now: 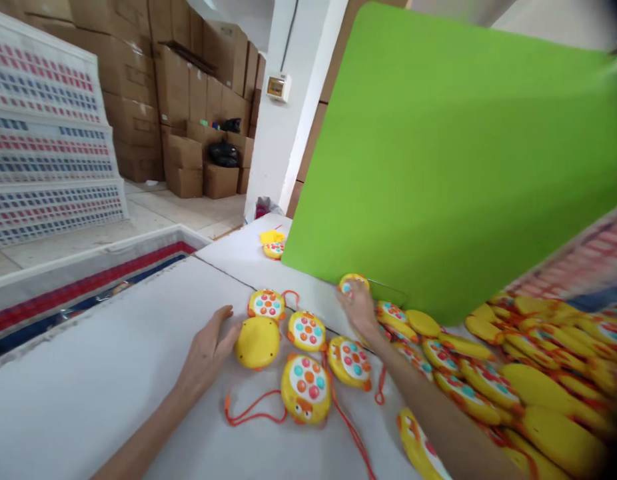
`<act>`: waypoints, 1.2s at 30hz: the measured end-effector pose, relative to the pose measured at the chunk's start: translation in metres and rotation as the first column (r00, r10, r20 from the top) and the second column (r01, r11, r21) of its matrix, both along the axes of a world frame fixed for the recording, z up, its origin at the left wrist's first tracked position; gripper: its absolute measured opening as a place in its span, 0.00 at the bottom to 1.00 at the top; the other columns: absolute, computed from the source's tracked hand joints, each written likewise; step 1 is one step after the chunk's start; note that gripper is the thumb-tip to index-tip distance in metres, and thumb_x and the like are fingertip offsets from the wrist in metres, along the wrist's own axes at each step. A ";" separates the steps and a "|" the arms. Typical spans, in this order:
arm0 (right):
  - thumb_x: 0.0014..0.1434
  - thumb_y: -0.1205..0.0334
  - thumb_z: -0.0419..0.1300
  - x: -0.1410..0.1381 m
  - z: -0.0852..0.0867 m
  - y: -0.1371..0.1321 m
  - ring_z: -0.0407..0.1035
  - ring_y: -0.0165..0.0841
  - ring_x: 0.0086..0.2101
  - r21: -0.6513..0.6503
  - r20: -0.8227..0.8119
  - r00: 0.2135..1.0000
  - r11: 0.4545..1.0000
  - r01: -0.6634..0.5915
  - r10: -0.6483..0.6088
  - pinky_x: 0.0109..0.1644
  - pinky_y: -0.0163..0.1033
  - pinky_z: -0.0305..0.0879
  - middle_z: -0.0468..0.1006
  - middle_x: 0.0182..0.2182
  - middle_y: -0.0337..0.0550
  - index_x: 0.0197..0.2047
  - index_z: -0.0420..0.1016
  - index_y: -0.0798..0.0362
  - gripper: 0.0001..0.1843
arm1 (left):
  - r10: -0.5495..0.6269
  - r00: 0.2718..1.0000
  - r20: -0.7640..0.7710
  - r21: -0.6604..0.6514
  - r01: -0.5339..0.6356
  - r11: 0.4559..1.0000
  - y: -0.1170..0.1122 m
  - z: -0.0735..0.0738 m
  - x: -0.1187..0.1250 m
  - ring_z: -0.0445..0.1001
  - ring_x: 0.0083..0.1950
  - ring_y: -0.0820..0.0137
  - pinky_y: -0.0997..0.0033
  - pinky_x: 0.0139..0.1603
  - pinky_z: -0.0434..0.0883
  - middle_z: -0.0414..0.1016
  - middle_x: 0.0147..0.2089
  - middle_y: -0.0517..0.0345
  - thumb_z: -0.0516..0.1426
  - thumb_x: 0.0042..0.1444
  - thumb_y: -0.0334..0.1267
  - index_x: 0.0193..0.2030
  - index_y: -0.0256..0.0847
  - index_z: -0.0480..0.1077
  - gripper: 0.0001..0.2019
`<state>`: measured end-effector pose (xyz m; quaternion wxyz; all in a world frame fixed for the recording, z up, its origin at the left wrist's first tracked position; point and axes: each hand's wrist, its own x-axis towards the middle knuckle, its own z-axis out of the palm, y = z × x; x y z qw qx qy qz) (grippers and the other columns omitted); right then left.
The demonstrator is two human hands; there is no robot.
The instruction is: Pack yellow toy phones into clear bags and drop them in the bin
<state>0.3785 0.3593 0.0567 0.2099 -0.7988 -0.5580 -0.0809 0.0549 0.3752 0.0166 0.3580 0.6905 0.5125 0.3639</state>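
Note:
My left hand (204,353) rests at the left of a group of round yellow toys, its fingers apart. The thumb tip is at the edge of a face-down toy with a plain yellow back (257,342). Farther off, my right hand (358,308) has its fingers closed over another yellow toy (352,279) beside the green board; part of that toy is hidden. Between the hands lie face-up toys with coloured buttons, among them a duck-faced toy (306,389) and a tilted toy (349,361). Orange cords (256,419) trail from some of them.
A large pile of yellow toys (533,373) covers the right side. The tall green board (438,160) stands behind my right hand. One more toy (274,250) lies at the table's far end. Crates (48,133) and cardboard boxes (183,160) are stacked at the left and back.

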 end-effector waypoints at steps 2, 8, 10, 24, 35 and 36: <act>0.58 0.61 0.50 0.028 0.007 0.016 0.57 0.47 0.53 0.028 0.008 0.990 0.989 0.143 -0.143 0.55 0.48 0.52 0.63 0.52 0.65 0.57 0.58 0.67 0.27 | -0.002 1.000 0.026 -0.001 0.002 1.000 0.001 -0.003 0.000 0.66 0.56 0.60 0.56 0.57 0.61 0.69 0.54 0.48 0.46 0.56 0.51 0.55 0.39 0.59 0.24; 0.55 0.61 0.55 0.062 0.001 0.031 0.64 0.51 0.47 -0.067 0.055 0.977 0.976 0.208 -0.205 0.46 0.47 0.59 0.68 0.45 0.67 0.54 0.63 0.67 0.26 | 0.026 0.996 0.083 0.017 -0.028 0.999 0.001 -0.009 0.000 0.68 0.54 0.60 0.56 0.55 0.62 0.71 0.51 0.50 0.48 0.55 0.47 0.54 0.41 0.61 0.21; 0.55 0.60 0.56 0.056 -0.006 0.025 0.66 0.51 0.43 -0.112 0.075 0.982 0.977 0.183 -0.175 0.42 0.46 0.60 0.70 0.42 0.65 0.50 0.67 0.65 0.22 | 0.021 0.996 0.081 0.022 -0.023 1.000 0.001 -0.010 0.000 0.68 0.53 0.60 0.56 0.55 0.61 0.71 0.50 0.50 0.48 0.55 0.47 0.53 0.42 0.61 0.20; 0.60 0.55 0.50 -0.076 0.024 -0.067 0.70 0.38 0.42 0.179 -0.051 0.941 0.930 -0.321 0.335 0.44 0.42 0.68 0.74 0.43 0.50 0.51 0.61 0.55 0.18 | 0.075 0.961 0.267 0.015 -0.082 0.997 -0.002 -0.004 -0.008 0.72 0.45 0.61 0.59 0.50 0.65 0.75 0.42 0.52 0.50 0.54 0.45 0.45 0.40 0.67 0.16; 0.54 0.76 0.52 -0.174 0.067 -0.188 0.65 0.38 0.50 0.303 0.391 0.748 0.692 -0.655 0.537 0.51 0.46 0.68 0.70 0.45 0.49 0.44 0.67 0.49 0.17 | 0.050 0.544 0.838 -0.353 0.469 0.810 -0.116 0.071 -0.020 0.71 0.48 0.60 0.62 0.41 0.71 0.72 0.47 0.47 0.49 0.55 0.52 0.48 0.40 0.64 0.21; 0.54 0.76 0.52 -0.182 0.064 -0.200 0.64 0.39 0.51 0.293 0.402 0.737 0.686 -0.666 0.544 0.50 0.45 0.69 0.70 0.46 0.49 0.43 0.68 0.49 0.16 | 0.025 0.489 0.872 -0.343 0.574 0.744 -0.133 0.080 -0.025 0.71 0.48 0.61 0.64 0.41 0.71 0.72 0.49 0.48 0.53 0.54 0.50 0.49 0.41 0.64 0.20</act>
